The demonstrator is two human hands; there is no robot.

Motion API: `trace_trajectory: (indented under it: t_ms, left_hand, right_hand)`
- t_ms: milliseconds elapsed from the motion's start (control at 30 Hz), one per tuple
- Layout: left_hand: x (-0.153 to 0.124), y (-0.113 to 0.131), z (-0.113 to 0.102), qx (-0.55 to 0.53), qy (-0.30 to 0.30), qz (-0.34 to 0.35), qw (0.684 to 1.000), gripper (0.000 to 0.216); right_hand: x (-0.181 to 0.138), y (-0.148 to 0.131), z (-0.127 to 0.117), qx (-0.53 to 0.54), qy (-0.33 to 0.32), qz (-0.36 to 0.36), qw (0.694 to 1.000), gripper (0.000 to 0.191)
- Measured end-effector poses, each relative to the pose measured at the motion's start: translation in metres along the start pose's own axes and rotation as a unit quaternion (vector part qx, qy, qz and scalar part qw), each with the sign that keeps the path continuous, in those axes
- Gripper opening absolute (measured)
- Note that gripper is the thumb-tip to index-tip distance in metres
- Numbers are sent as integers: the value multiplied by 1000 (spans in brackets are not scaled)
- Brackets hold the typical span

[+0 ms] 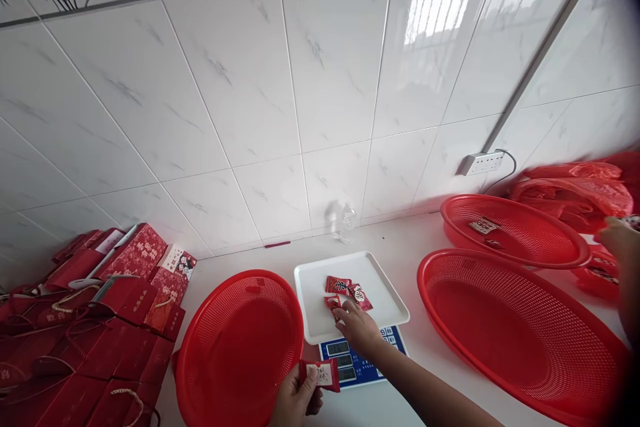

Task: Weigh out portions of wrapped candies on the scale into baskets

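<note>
A white tray (pixel 383 280) sits on a blue-faced digital scale (pixel 357 361) on the white counter. Three small red candy packets (pixel 345 290) lie on the tray. My right hand (pixel 357 328) reaches onto the tray, its fingertips pinched on the nearest packet. My left hand (pixel 295 399) is low at the front edge, closed on another red packet with a white label (pixel 323 373), held beside the left red basket (pixel 240 347).
A large red mesh basket (pixel 520 340) lies right of the scale, and another (pixel 515 230) behind it holds a few packets. Another person's hand (pixel 617 240) is at the right edge by red plastic bags (pixel 575 193). Red gift bags and boxes (pixel 100 320) are piled at left. A clear bottle (pixel 345 220) and a power strip (pixel 483 162) are by the wall.
</note>
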State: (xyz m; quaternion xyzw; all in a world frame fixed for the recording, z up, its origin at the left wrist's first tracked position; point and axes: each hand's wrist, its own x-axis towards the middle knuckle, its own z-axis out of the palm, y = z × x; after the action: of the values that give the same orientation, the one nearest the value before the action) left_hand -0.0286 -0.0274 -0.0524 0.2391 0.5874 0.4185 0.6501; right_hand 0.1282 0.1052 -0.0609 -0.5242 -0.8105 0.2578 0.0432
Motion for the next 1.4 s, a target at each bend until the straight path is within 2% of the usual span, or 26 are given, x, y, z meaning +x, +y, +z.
trace_trajectory:
  t_ms: [200,400,533,700,900,1067,1167,1267,1400]
  left_hand:
    - [-1,-10,-6,-11,32,-5,999,62]
    - [0,-8,-5,-12,18,3,1000,62]
    - [0,-5,-3,5,7,-5,1000,62]
    - [-1,-5,1,3,33,8,999,61]
    - [1,-5,-4,-3,-13,-16,1000,60]
    - [2,-9,-3,-8,0,-8,1000,61]
    - [2,-9,0,-9,12,-2,1000,61]
    - [3,-8,0,-1,-1,-9,1000,62]
    - [2,-6,-2,7,-4,-4,1000,60]
  right_hand:
    - [1,4,0,0,12,-17,1000,26]
    - [-1,6,-1,9,27,-25,999,28]
    - [1,6,-2,16,43,-6,999,28]
    - [8,7,-1,27,56,21,998,26]
    - [15,10,3,30,55,31,998,20]
    - [17,11,4,25,50,33,998,17]
    - [16,11,3,21,48,37,998,18]
    - [14,13,2,16,44,40,998,22]
    - [14,12,2,10,36,37,999,34]
